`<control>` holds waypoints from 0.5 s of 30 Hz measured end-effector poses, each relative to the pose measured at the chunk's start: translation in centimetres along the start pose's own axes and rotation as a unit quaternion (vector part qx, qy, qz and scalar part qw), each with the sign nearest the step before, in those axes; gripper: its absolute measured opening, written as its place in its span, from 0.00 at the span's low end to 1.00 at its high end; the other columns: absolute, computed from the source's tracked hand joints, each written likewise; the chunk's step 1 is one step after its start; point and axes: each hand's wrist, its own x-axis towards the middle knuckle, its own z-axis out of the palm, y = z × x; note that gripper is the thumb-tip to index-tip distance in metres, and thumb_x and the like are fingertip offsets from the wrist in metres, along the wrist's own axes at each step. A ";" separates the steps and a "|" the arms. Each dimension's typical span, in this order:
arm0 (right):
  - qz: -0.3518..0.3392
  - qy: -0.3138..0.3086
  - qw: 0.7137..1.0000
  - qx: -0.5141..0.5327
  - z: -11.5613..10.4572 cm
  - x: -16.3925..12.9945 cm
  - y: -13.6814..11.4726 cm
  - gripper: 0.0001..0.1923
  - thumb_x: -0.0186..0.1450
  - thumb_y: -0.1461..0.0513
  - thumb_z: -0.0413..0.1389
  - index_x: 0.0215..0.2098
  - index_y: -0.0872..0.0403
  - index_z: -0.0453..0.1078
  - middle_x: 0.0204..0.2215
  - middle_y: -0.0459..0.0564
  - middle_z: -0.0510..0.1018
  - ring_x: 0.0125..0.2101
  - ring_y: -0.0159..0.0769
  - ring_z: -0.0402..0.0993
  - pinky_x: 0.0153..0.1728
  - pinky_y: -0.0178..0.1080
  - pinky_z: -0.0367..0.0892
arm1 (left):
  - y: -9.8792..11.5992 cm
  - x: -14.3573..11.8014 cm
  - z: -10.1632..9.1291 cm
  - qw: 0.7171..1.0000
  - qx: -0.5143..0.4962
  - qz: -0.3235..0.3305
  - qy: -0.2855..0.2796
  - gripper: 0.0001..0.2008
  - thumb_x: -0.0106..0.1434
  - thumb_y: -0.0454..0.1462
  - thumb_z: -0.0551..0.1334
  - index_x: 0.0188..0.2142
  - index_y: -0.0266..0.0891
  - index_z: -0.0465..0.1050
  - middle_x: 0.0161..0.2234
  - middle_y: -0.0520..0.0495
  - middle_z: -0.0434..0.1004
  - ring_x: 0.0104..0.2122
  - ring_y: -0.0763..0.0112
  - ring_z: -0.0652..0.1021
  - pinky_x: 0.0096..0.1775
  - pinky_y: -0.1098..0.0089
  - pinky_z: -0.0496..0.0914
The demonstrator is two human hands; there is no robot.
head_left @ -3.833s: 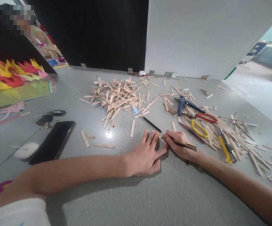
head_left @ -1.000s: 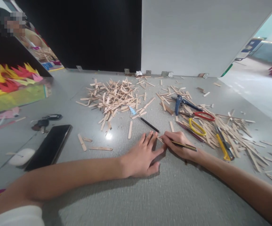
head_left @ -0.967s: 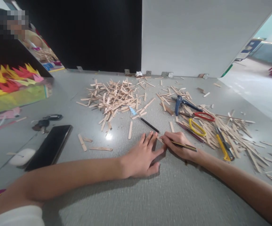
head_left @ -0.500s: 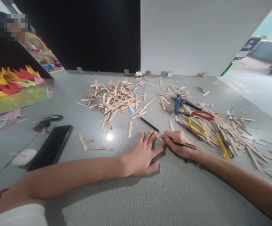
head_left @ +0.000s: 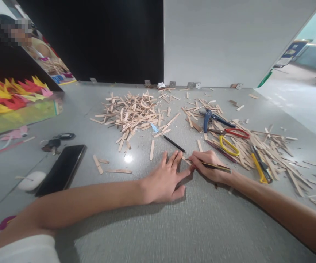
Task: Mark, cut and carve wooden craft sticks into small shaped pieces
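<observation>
Hands meet at the middle of a grey table [head_left: 207, 226]. The right hand [head_left: 208, 168] is closed around a dark pencil [head_left: 215, 167], its tip set against a small wooden stick [head_left: 187, 161] that lies flat on the surface. The left hand [head_left: 166, 179] lies palm down with fingers [head_left: 177, 160] spread and pressed flat, pinning the near end of that same stick; it grips nothing.

Just beyond the left fingertips a second black pencil [head_left: 173, 143] lies at a slant, with a blue scrap [head_left: 154, 128] near its far end. Single sticks [head_left: 152, 149] lie loose just left of it. Farther back sits a heap of cut sticks [head_left: 132, 111], and a second spread of sticks [head_left: 273, 151] fans out to the right of the right hand. Tools lie among that spread: blue-handled pliers [head_left: 207, 119], red-handled scissors [head_left: 236, 132], yellow-handled scissors [head_left: 228, 146] and a yellow utility knife [head_left: 259, 168].

To the left, well apart from the hands, a black phone [head_left: 62, 169] lies face up, with a white mouse [head_left: 31, 180] beside it and a bunch of keys [head_left: 55, 140] behind. Red and yellow paper shapes [head_left: 12, 93] stand at the far left edge. A black panel [head_left: 106, 40] and a white panel [head_left: 223, 40] rise at the back of the table.
</observation>
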 end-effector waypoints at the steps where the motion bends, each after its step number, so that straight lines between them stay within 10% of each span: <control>1: -0.005 0.002 1.000 -0.005 0.0 0.0 0.0 0.26 0.81 0.50 0.44 0.26 0.50 0.60 0.19 0.41 0.70 0.19 0.28 0.63 0.24 0.34 0.59 | 0.0 0.0 0.0 1.000 -0.001 0.001 0.001 0.33 0.77 0.48 0.55 0.75 0.37 0.58 0.75 0.18 0.51 0.75 0.25 0.53 0.65 0.25 0.56; 10: 0.033 0.097 0.993 -0.059 0.4 -1.0 -0.1 0.28 0.83 0.52 0.40 0.28 0.50 0.66 0.18 0.42 0.71 0.17 0.29 0.67 0.24 0.33 0.65 | -0.4 0.0 1.2 0.999 0.014 0.006 0.044 0.39 0.75 0.51 0.57 0.77 0.33 0.52 0.73 0.15 0.55 0.73 0.21 0.58 0.65 0.29 0.58; 15: 0.044 0.122 0.981 -0.142 0.4 -0.6 1.1 0.18 0.80 0.54 0.48 0.44 0.53 0.76 0.34 0.53 0.81 0.31 0.39 0.78 0.33 0.38 0.70 | -0.2 -0.4 1.3 0.988 0.103 0.010 0.112 0.28 0.78 0.42 0.56 0.72 0.32 0.62 0.65 0.17 0.71 0.64 0.31 0.74 0.60 0.40 0.68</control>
